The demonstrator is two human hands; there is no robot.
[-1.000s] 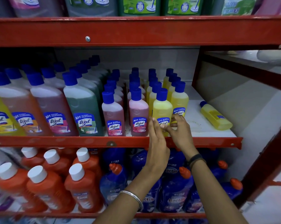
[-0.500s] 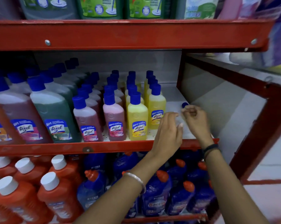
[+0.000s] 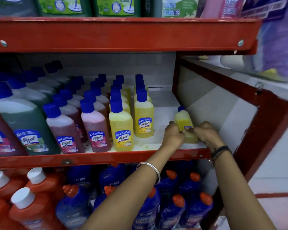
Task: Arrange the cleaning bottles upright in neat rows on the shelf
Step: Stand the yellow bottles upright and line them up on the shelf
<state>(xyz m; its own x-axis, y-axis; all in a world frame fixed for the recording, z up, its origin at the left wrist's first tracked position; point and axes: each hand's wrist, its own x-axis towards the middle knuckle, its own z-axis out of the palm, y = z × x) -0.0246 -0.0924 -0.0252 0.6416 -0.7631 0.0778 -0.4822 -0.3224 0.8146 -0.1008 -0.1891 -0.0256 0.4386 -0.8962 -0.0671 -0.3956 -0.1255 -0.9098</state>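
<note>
A small yellow bottle (image 3: 183, 121) with a blue cap lies on its side at the right end of the white middle shelf (image 3: 163, 112). My left hand (image 3: 173, 134) grips its lower left side and my right hand (image 3: 206, 132) grips its lower right side, so its base is partly hidden. To the left stand two upright rows of yellow bottles (image 3: 143, 120), then rows of pink bottles (image 3: 95, 128), all with blue caps and labels facing out.
Large green and pink bottles (image 3: 23, 128) fill the shelf's left side. A red front rail (image 3: 90, 159) edges the shelf, and a red upper shelf (image 3: 123, 34) hangs overhead. Orange and blue bottles (image 3: 169, 209) crowd the shelf below. A red side frame (image 3: 222, 85) borders the right.
Both hands moved right, away from the front yellow upright bottles, and closed on the lying yellow bottle. The view shifted to the right.
</note>
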